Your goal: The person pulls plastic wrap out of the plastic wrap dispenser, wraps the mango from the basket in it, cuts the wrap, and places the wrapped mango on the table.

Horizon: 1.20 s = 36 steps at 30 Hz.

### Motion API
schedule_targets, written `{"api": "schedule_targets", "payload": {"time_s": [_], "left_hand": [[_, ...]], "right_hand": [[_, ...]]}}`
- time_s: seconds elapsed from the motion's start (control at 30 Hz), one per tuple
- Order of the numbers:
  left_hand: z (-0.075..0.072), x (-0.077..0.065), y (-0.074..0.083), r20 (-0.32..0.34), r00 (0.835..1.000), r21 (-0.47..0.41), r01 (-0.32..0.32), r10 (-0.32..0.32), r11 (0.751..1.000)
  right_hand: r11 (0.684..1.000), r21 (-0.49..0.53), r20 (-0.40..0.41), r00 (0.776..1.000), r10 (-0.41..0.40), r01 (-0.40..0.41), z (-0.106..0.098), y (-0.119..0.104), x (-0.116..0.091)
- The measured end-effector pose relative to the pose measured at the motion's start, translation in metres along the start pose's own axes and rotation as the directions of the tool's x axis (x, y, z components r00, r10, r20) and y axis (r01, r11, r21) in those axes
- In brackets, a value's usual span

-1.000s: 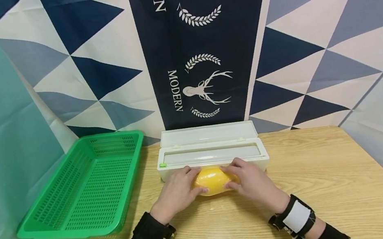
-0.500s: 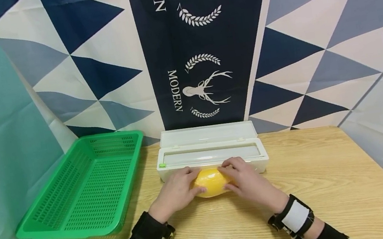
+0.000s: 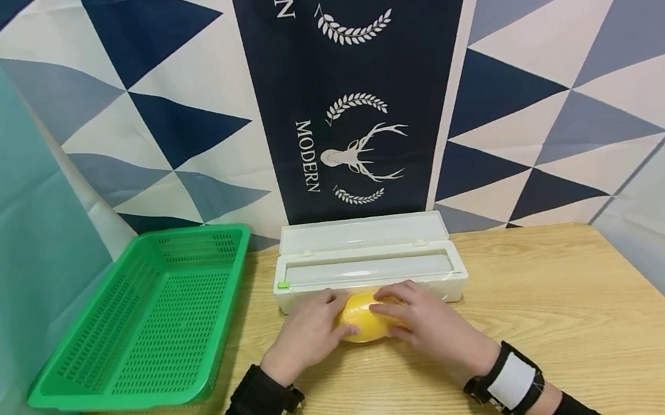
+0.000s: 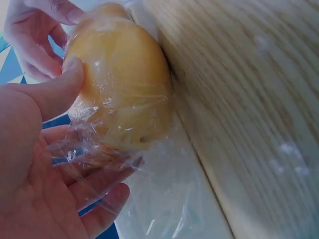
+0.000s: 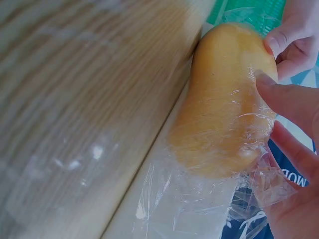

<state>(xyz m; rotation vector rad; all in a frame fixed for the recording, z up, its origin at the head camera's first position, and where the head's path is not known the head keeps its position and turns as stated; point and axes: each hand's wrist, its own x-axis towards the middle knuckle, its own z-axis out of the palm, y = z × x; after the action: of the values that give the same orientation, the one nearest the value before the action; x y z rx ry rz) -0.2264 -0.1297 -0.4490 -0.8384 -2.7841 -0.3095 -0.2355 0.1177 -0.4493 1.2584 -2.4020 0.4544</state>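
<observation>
A smooth, longish yellow fruit (image 3: pixel 363 317), its kind unclear, lies wrapped in clear cling film (image 4: pixel 94 117) in front of the white cling film dispenser (image 3: pixel 368 270). My left hand (image 3: pixel 308 334) grips its left end, with the thumb on the near side and fingers on the far side. At the other end my right hand (image 3: pixel 432 322) holds it with fingers over the top and the thumb lower down. Loose, crinkled film (image 5: pixel 271 184) hangs among the right fingers. More film stretches flat over the dispenser's front. The fruit's underside is hidden.
The dispenser's lid (image 3: pixel 362 233) stands raised at the back, and a green slider (image 3: pixel 283 285) sits at its left end. A green plastic basket (image 3: pixel 203 377) stands left on the wooden table (image 3: pixel 555 317). Patterned cloth (image 3: pixel 207 61) hangs behind.
The right fingers have shifted leftward over the top of the fruit and spread, covering more of it. The left hand has stayed almost still. The head view has shifted slightly.
</observation>
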Motion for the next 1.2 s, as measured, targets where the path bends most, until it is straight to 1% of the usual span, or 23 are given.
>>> {"api": "schedule_targets", "payload": {"time_s": [0.07, 0.13, 0.2, 0.27, 0.4, 0.7, 0.93, 1.03, 1.1, 1.2], "left_hand": [[0.0006, 0.0001, 0.0004, -0.005, 1.0, 0.014, -0.008, 0.008, 1.0], [0.0006, 0.0002, 0.0002, -0.011, 1.0, 0.008, -0.017, 0.017, 1.0], [-0.0003, 0.0004, -0.0003, -0.015, 1.0, -0.027, -0.018, 0.017, 0.999], [-0.001, 0.0007, -0.0015, -0.013, 1.0, -0.08, -0.01, 0.009, 0.997], [-0.0021, 0.0012, -0.0036, -0.003, 1.0, -0.169, 0.01, -0.011, 0.986], [-0.002, 0.0011, -0.0058, 0.028, 0.999, -0.204, 0.04, -0.035, 0.978], [-0.0013, 0.0031, -0.0068, 0.028, 0.998, -0.233, 0.062, -0.057, 0.97], [-0.0014, 0.0022, -0.0049, 0.008, 0.998, -0.209, 0.062, -0.061, 0.976], [-0.0012, 0.0015, -0.0029, -0.017, 0.999, -0.158, 0.044, -0.047, 0.987], [-0.0023, 0.0009, 0.0007, -0.078, 0.997, -0.059, 0.003, -0.007, 0.998]], "right_hand": [[1.0, 0.003, 0.004, 1.0, 0.01, -0.01, 0.0008, -0.0001, -0.0003], [1.0, 0.002, 0.014, 1.0, 0.02, -0.02, 0.0016, 0.0003, -0.0008], [1.0, -0.007, 0.034, 0.999, 0.03, -0.03, 0.002, 0.0008, -0.0017], [0.999, -0.019, 0.057, 0.998, 0.038, -0.037, 0.0021, 0.0012, -0.0024], [0.998, -0.041, 0.08, 0.996, 0.041, -0.038, 0.0022, 0.0012, -0.0032], [0.993, -0.116, 0.077, 0.997, 0.007, 0.002, 0.0056, -0.0001, -0.0032], [0.99, -0.142, 0.063, 0.998, 0.011, -0.002, 0.0058, 0.0008, -0.0029], [0.99, -0.139, 0.058, 0.998, 0.017, -0.009, 0.0047, 0.0011, -0.0024], [0.991, -0.134, 0.059, 0.998, 0.023, -0.015, 0.0041, 0.0015, -0.0022], [0.991, -0.131, 0.06, 0.998, 0.029, -0.021, 0.0031, 0.0024, -0.0019]]}}
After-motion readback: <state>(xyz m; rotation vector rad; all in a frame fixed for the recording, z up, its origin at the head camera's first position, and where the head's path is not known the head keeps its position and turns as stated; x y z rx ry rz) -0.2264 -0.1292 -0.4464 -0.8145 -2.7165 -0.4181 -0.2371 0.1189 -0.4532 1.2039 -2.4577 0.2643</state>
